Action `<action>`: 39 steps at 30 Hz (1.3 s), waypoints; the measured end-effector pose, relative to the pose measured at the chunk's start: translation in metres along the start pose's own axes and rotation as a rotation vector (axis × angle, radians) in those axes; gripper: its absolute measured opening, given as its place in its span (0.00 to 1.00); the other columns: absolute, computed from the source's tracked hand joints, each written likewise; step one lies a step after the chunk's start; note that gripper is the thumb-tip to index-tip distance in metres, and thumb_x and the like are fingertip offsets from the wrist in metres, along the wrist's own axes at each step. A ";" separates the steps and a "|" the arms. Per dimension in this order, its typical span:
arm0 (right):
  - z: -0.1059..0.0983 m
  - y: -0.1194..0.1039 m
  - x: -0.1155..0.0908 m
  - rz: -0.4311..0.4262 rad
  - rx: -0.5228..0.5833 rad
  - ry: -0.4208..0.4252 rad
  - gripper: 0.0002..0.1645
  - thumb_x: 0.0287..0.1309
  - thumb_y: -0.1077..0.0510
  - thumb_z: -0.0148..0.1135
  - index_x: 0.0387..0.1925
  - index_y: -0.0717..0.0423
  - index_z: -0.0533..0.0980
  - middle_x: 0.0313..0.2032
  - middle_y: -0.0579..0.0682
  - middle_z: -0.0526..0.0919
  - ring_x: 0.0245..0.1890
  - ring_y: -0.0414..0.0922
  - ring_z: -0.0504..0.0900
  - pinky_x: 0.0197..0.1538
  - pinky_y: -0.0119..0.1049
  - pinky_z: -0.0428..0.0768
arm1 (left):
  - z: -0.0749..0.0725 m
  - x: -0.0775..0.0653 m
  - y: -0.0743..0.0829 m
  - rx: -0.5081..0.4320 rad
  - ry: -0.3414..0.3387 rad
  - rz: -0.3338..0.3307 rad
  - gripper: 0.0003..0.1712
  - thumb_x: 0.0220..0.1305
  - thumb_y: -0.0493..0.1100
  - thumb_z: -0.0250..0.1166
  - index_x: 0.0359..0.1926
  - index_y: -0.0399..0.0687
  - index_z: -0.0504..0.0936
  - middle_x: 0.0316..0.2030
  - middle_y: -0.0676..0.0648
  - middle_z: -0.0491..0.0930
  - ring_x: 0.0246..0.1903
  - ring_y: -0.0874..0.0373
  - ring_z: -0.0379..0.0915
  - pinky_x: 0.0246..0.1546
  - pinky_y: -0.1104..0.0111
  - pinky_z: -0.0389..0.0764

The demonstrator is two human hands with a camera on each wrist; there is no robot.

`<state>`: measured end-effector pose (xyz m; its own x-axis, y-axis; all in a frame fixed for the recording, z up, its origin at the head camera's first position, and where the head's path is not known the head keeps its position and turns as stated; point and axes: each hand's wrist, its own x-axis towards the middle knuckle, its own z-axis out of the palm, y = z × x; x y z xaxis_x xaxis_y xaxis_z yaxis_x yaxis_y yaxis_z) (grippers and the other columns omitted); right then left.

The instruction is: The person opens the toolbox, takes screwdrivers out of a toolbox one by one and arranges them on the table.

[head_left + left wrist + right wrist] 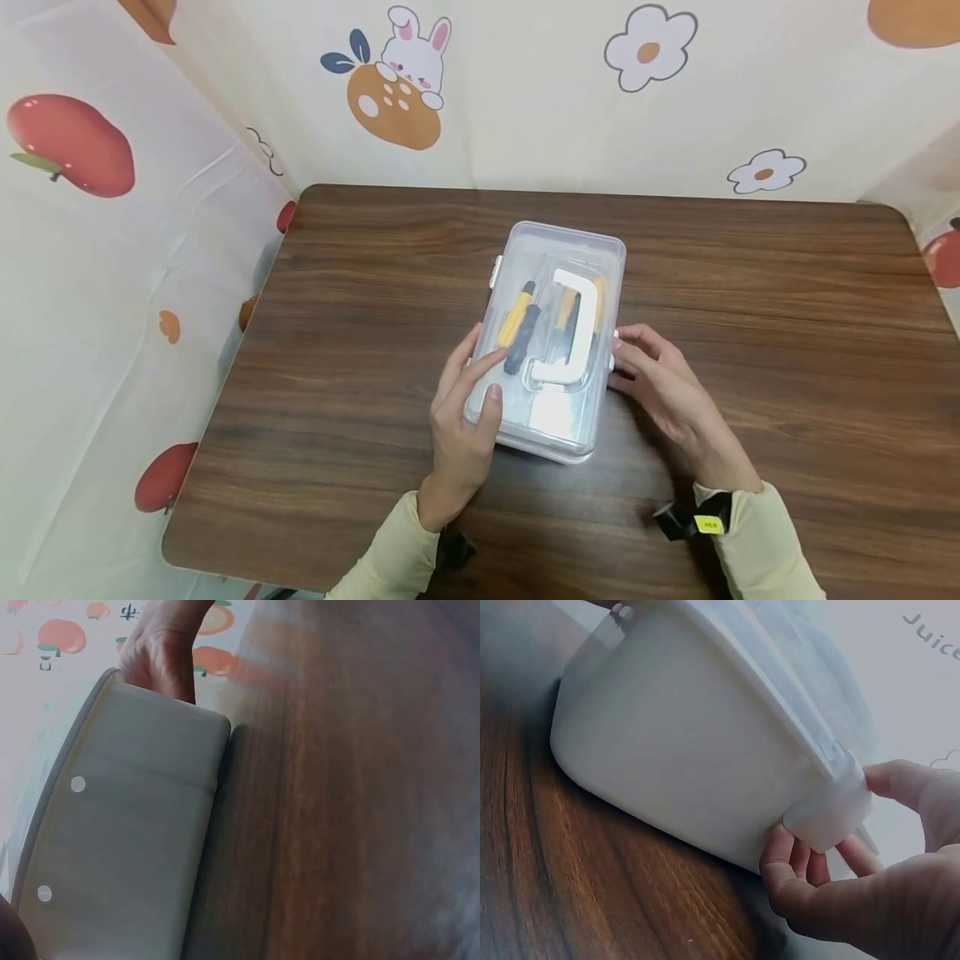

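Observation:
A clear-lidded plastic toolbox (551, 242) lies slightly slanted on the table, its lid down. On its lid is a white carrying handle (585, 329). Through the lid show a yellow-handled screwdriver (515, 318), a dark-handled one (522, 340) and orange-and-dark handles (566, 310) partly hidden by the carrying handle. My left hand (463, 425) rests on the box's left edge, fingers extended over the lid. At the right side, my right hand (667, 392) pinches a white latch (832, 806), thumb at its top and fingertips under its lower edge.
The box stands on a brown wood-grain table (360, 292) with rounded corners. A second white latch (496, 272) sits on the box's left side. Printed cloth (525, 100) hangs behind the table and along its left.

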<state>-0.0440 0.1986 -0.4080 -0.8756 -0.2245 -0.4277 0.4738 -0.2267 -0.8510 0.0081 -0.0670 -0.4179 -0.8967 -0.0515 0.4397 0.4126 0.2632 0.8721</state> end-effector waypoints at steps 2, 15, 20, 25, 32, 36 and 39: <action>-0.001 0.002 0.001 -0.008 0.039 -0.016 0.04 0.76 0.59 0.58 0.47 0.46 0.75 0.52 0.44 0.76 0.47 0.37 0.83 0.53 0.37 0.85 | 0.000 0.000 0.000 -0.003 0.001 0.003 0.23 0.68 0.34 0.58 0.62 0.47 0.84 0.75 0.43 0.68 0.76 0.45 0.65 0.77 0.58 0.67; 0.005 0.013 -0.004 -0.288 -0.258 0.114 0.16 0.74 0.59 0.60 0.59 0.54 0.70 0.57 0.44 0.72 0.48 0.34 0.82 0.47 0.27 0.87 | 0.001 0.000 -0.001 -0.010 -0.005 -0.002 0.23 0.68 0.34 0.58 0.62 0.46 0.84 0.75 0.43 0.68 0.76 0.45 0.65 0.77 0.58 0.67; 0.001 0.018 -0.013 -0.452 -0.562 0.131 0.30 0.72 0.65 0.60 0.72 0.57 0.64 0.64 0.44 0.70 0.53 0.35 0.81 0.50 0.22 0.83 | 0.002 -0.001 0.000 -0.011 -0.007 -0.001 0.23 0.67 0.33 0.58 0.62 0.46 0.84 0.75 0.43 0.68 0.76 0.45 0.65 0.77 0.57 0.67; -0.005 0.013 -0.019 -0.463 -0.763 0.075 0.39 0.69 0.62 0.65 0.77 0.44 0.63 0.70 0.49 0.70 0.63 0.45 0.79 0.55 0.21 0.82 | 0.001 0.000 0.001 -0.011 -0.002 0.005 0.24 0.67 0.33 0.58 0.62 0.46 0.84 0.75 0.43 0.68 0.76 0.45 0.65 0.77 0.57 0.67; -0.010 0.005 -0.019 -0.659 -0.995 0.115 0.41 0.58 0.65 0.76 0.71 0.45 0.73 0.63 0.49 0.81 0.61 0.40 0.79 0.60 0.17 0.76 | 0.000 0.000 0.002 -0.006 -0.003 0.000 0.23 0.68 0.33 0.58 0.62 0.46 0.84 0.75 0.43 0.68 0.76 0.45 0.65 0.77 0.57 0.67; -0.014 0.001 -0.016 -0.816 -1.075 0.099 0.43 0.46 0.69 0.81 0.67 0.52 0.77 0.59 0.52 0.84 0.59 0.37 0.79 0.64 0.13 0.68 | 0.000 0.000 0.002 -0.001 -0.004 -0.002 0.23 0.68 0.33 0.58 0.62 0.47 0.84 0.75 0.44 0.68 0.76 0.45 0.65 0.77 0.58 0.67; -0.017 -0.002 -0.012 -0.881 -1.115 0.064 0.44 0.42 0.70 0.82 0.65 0.55 0.78 0.56 0.53 0.84 0.53 0.43 0.81 0.61 0.15 0.70 | 0.000 0.000 0.002 0.002 -0.003 -0.004 0.23 0.68 0.33 0.58 0.62 0.47 0.84 0.75 0.44 0.68 0.76 0.46 0.65 0.77 0.58 0.67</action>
<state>-0.0359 0.2180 -0.4064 -0.8576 -0.3548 0.3722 -0.5142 0.5926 -0.6200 0.0090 -0.0669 -0.4166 -0.8988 -0.0499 0.4356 0.4086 0.2646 0.8735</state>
